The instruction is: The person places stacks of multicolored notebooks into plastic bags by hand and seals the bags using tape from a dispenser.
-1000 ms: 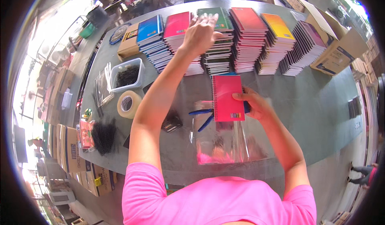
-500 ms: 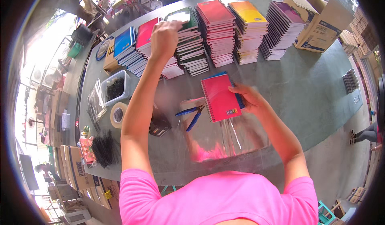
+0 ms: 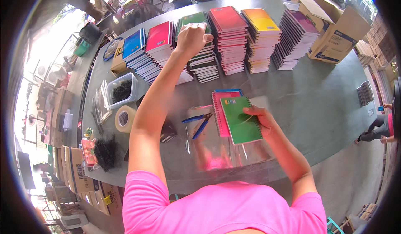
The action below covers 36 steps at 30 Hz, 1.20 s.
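Over the stack of green spiral notebooks, my left hand rests with curled fingers and its thumb out to the right, gripping the top notebook; the fingertips are partly hidden. My right hand pinches a small fan of spiral notebooks above the table. On top is a green notebook, its coil to the right. Beneath it lie a pink notebook, coil to the left, and a blue notebook, mostly covered. Blue-handled cutting pliers lie open beside them on a clear plastic sheet.
Stacks of blue, pink, red, yellow and purple notebooks line the back. An open carton stands far right. At left are a tub of black coils, a tape roll and loose coils.
A green notebook now lies over the pink and blue ones in my right hand, which sits slightly lower. My left hand is still at the green stack, shifted a little right.
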Tool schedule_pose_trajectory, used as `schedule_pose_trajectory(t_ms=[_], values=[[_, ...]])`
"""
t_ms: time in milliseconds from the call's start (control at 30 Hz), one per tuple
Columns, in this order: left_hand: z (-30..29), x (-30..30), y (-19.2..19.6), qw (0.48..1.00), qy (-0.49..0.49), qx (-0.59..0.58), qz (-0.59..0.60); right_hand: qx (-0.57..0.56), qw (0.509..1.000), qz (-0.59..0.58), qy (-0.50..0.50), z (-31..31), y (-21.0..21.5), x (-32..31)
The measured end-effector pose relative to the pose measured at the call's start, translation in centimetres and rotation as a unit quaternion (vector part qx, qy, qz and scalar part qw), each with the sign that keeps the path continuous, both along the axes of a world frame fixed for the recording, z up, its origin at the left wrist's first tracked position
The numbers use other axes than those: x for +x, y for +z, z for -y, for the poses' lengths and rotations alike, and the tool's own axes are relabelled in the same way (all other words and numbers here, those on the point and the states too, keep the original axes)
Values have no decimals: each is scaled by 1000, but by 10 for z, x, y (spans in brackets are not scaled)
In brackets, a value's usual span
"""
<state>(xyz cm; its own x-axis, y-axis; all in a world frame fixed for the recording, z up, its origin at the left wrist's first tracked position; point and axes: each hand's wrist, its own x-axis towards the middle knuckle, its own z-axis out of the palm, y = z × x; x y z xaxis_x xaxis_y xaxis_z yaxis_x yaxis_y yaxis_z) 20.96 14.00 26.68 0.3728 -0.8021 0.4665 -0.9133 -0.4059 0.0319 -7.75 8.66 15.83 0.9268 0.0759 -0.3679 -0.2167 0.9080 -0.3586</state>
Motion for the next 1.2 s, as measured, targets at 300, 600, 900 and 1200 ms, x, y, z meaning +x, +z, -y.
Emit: schedule_pose_trajectory(t_ms=[300, 600, 900, 1200], values=[[-35, -90, 42, 885, -257, -322, -215, 107, 991, 7, -76, 56, -14, -12], [46, -72, -17, 963, -220, -105, 112, -115, 993, 18, -25, 64, -11, -36], [10, -161, 7, 973, -153, -11, 172, 8, 995, 12, -103, 89, 14, -44], [54, -9, -21, 981, 0, -90, 174, -80, 992, 78, -52, 82, -1, -31]])
